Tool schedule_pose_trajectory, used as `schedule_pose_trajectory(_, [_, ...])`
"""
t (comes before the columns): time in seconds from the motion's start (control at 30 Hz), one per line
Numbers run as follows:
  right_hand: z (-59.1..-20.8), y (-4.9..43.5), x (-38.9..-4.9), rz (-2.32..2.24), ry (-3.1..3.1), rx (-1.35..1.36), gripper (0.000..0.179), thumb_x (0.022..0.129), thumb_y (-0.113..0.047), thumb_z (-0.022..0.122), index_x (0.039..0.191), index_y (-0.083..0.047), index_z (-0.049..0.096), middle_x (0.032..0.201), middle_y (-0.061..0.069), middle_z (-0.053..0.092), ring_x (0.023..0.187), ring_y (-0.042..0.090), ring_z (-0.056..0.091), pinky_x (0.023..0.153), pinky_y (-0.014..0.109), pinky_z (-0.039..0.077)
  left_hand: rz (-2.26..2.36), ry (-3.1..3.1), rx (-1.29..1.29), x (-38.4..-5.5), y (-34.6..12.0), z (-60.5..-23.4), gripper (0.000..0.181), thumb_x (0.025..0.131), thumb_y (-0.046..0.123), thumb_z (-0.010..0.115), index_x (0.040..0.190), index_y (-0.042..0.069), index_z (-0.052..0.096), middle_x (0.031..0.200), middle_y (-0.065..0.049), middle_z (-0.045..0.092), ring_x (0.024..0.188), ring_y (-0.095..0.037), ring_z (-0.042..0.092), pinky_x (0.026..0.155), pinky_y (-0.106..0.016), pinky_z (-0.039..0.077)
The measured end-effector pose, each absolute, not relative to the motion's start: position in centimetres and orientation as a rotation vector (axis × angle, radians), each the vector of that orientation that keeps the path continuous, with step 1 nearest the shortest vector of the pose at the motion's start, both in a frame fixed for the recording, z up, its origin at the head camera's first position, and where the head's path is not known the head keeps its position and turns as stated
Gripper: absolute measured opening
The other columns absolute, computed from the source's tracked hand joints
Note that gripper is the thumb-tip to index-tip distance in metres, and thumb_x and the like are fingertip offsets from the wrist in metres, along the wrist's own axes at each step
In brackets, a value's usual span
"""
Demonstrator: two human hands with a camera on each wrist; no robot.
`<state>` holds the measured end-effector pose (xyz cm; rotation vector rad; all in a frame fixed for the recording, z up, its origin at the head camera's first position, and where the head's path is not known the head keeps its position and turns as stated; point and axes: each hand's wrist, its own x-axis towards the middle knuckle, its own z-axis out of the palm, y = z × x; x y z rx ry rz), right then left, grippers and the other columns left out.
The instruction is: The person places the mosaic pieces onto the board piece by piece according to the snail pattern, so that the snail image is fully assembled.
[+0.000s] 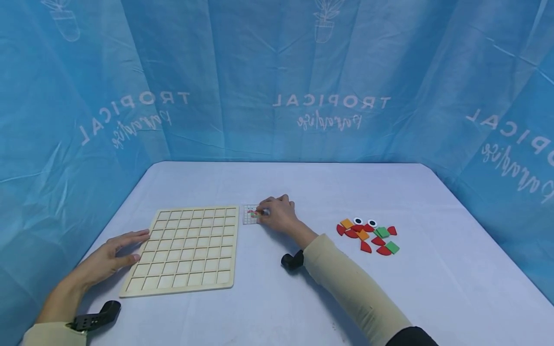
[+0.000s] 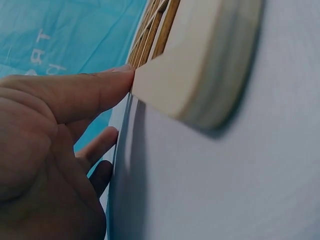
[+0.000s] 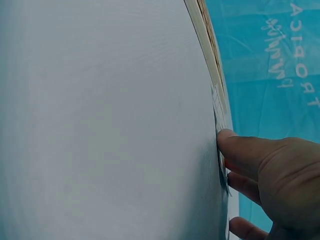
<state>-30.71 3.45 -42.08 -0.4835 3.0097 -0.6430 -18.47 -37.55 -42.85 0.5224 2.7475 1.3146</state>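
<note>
A pale wooden grid board point(image 1: 177, 290) lies flat on the left half of the table. My left hand point(image 1: 101, 259) rests at its left edge, fingers extended, and in the left wrist view the thumb point(image 2: 95, 92) touches the board's side near a rounded corner. To the right of the board's top corner lies a small pattern card point(image 1: 247, 218) with a printed grid and coloured shapes. My right hand point(image 1: 279, 215) pinches this card at its right side, covering part of it. The right wrist view shows the thumb point(image 3: 242, 146) against the card's near edge.
Loose flat pieces sit in a cluster at the right: red wedges point(image 1: 365, 247), orange squares point(image 1: 346, 223), green squares point(image 1: 392, 247) and two round eye pieces point(image 1: 372, 223). A white cloth covers the table point(image 1: 433, 288). Blue printed curtains point(image 1: 277, 62) surround it.
</note>
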Motion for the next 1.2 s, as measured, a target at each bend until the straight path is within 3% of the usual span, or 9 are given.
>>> schedule_pose_trajectory(0.1, [-41.9,3.7,-30.7,-0.645,2.999,-0.476,0.033,0.084,-0.034,0.069,0.116,-0.029,0.068,0.135,-0.008,0.055,0.127,0.029,0.035,0.098,0.044,0.032,1.329,2.752,0.517,-18.5,-37.2,-42.9,0.056,0.087,0.012,0.062,0.135,-0.008,0.043,0.127,0.044,0.03,0.114,0.033,0.016,0.119,-0.034,0.004])
schedule_pose_trajectory(0.17, [-41.8,4.0,-30.7,-0.641,2.996,-0.473,0.033,0.084,-0.034,0.069,0.116,-0.029,0.068,0.135,-0.009,0.055,0.127,0.029,0.034,0.098,0.044,0.032,1.314,2.772,0.505,-18.5,-36.9,-42.9,0.056,0.085,0.013,0.064,0.134,-0.007,0.045,0.128,0.042,0.032,0.119,0.029,0.016,0.116,-0.054,0.007])
schedule_pose_trajectory(0.2, [-41.8,4.3,-30.7,-0.639,2.996,-0.472,0.033,0.084,-0.034,0.069,0.116,-0.029,0.068,0.135,-0.008,0.055,0.126,0.03,0.034,0.098,0.045,0.032,1.303,2.778,0.48,-18.5,-36.6,-42.8,0.057,0.085,0.015,0.064,0.135,-0.006,0.045,0.128,0.041,0.032,0.13,0.021,0.015,0.11,-0.066,0.005])
schedule_pose_trajectory(0.27, [-41.8,4.9,-30.9,-0.623,3.002,-0.463,0.033,0.084,-0.034,0.069,0.116,-0.029,0.068,0.135,-0.008,0.055,0.127,0.03,0.034,0.098,0.045,0.032,1.26,2.801,0.433,-18.6,-35.9,-42.7,0.058,0.085,0.018,0.065,0.135,-0.004,0.046,0.137,0.032,0.034,0.145,-0.004,0.013,0.102,-0.074,0.007])
schedule_pose_trajectory(0.37, [-41.8,6.2,-31.2,-0.602,3.012,-0.439,0.032,0.084,-0.034,0.069,0.115,-0.03,0.068,0.134,-0.008,0.056,0.127,0.031,0.034,0.099,0.047,0.031,1.191,2.824,0.382,-18.6,-34.5,-42.4,0.059,0.085,0.023,0.066,0.135,-0.002,0.047,0.151,-0.001,0.036,0.14,-0.048,0.012,0.1,-0.076,0.007])
schedule_pose_trajectory(0.4, [-41.7,6.7,-31.3,-0.598,3.011,-0.43,0.032,0.083,-0.033,0.069,0.115,-0.029,0.068,0.134,-0.008,0.056,0.127,0.032,0.034,0.099,0.047,0.031,1.175,2.827,0.371,-18.6,-34.0,-42.3,0.059,0.085,0.024,0.066,0.135,-0.002,0.047,0.151,-0.011,0.035,0.136,-0.055,0.011,0.1,-0.076,0.006])
schedule_pose_trajectory(0.47, [-41.8,7.7,-31.5,-0.584,3.016,-0.418,0.031,0.083,-0.033,0.069,0.114,-0.03,0.069,0.133,-0.008,0.056,0.127,0.032,0.034,0.1,0.048,0.031,1.156,2.832,0.378,-18.7,-32.9,-42.1,0.058,0.085,0.024,0.066,0.134,-0.001,0.048,0.146,-0.029,0.034,0.135,-0.057,0.013,0.1,-0.076,0.008])
schedule_pose_trajectory(0.5, [-41.8,8.2,-31.5,-0.583,3.015,-0.412,0.031,0.083,-0.033,0.069,0.113,-0.03,0.069,0.133,-0.008,0.057,0.127,0.032,0.034,0.099,0.048,0.031,1.15,2.836,0.385,-18.7,-32.4,-42.0,0.058,0.085,0.024,0.066,0.134,-0.001,0.049,0.145,-0.029,0.035,0.134,-0.057,0.014,0.099,-0.076,0.009])
schedule_pose_trajectory(1.2, [-41.3,19.1,-31.9,-0.744,2.913,-0.115,0.032,0.081,-0.028,0.071,0.113,-0.026,0.07,0.138,0.002,0.052,0.131,0.034,0.026,0.101,0.054,0.031,1.137,2.893,0.385,-19.7,-21.9,-41.9,0.047,0.083,0.016,0.069,0.127,0.005,0.056,0.143,-0.018,0.042,0.136,-0.046,0.019,0.104,-0.071,0.01])
